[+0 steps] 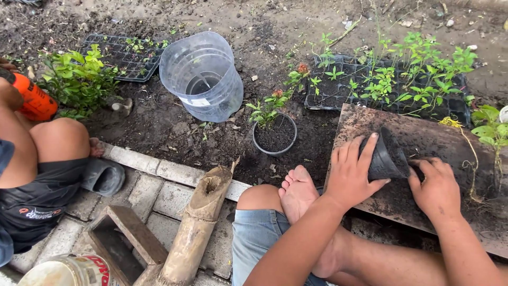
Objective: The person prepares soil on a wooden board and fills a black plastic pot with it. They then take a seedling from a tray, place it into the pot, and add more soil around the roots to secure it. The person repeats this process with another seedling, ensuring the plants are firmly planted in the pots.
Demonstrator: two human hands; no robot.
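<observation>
Heads up, the biggest risk I can see is that board (423,137) you're working on: it looks propped at a slant over your legs with loose soil spread across it, so if your knee shifts, my guess is the dirt and the uprooted seedling (468,153) lying on its right side slide straight off. Next worry is the small black pot (385,157) itself: your left hand (352,177) has it tipped on its side, fingers wrapped round the outside and mouth pointing toward your right hand (436,190), so anything you pack in can spill back out until it's upright. Your right hand is flat-ish, fingers curled down onto the soil by the pot's mouth, holding nothing I can make out, though the view there is murky so it may be pinching a bit of dirt. Containers, big to small: the clear plastic tub (203,77) on the ground behind looks empty, tilted toward you; the seedling tray (338,95) on the right is full of leafy green starts; the other tray (124,55) on the left is mostly bare cells with a few sprouts; the round pot (274,135) in the middle holds dark soil and a little flowering plant; the pot in your hand, I can't see inside well enough to say
</observation>
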